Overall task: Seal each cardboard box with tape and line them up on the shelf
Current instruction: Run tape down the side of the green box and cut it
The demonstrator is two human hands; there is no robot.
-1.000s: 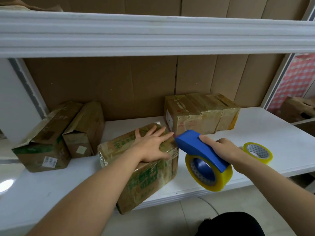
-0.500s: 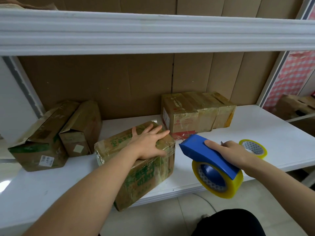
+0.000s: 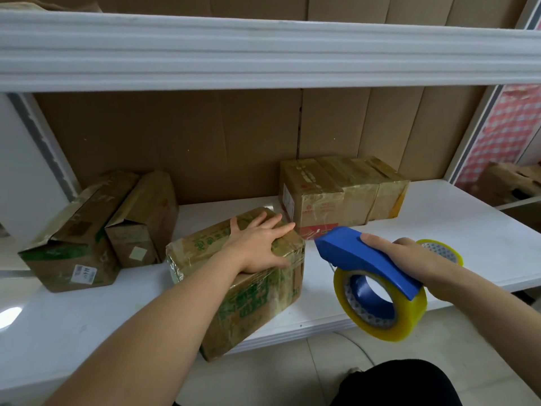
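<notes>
A cardboard box with green print [image 3: 257, 303], wrapped in clear tape, lies on the white shelf [image 3: 468, 230] with its near corner hanging over the front edge. My left hand [image 3: 260, 247] rests flat on its top, fingers spread. My right hand [image 3: 401, 253] grips a blue tape dispenser [image 3: 366, 259] carrying a yellow roll of tape [image 3: 380, 303], held just right of the box and apart from it. A row of taped boxes [image 3: 342, 191] stands at the back right. Two boxes [image 3: 96, 227] with loose flaps lie at the left.
A spare yellow tape roll [image 3: 445, 250] lies on the shelf behind my right hand. The upper shelf's white edge [image 3: 263, 51] runs overhead. A cardboard panel [image 3: 205, 142] backs the shelf. Another box [image 3: 515, 183] sits beyond the right upright.
The tape dispenser has pulled away from the box's right edge, moving right and slightly down. My left hand stays flat on the box top.
</notes>
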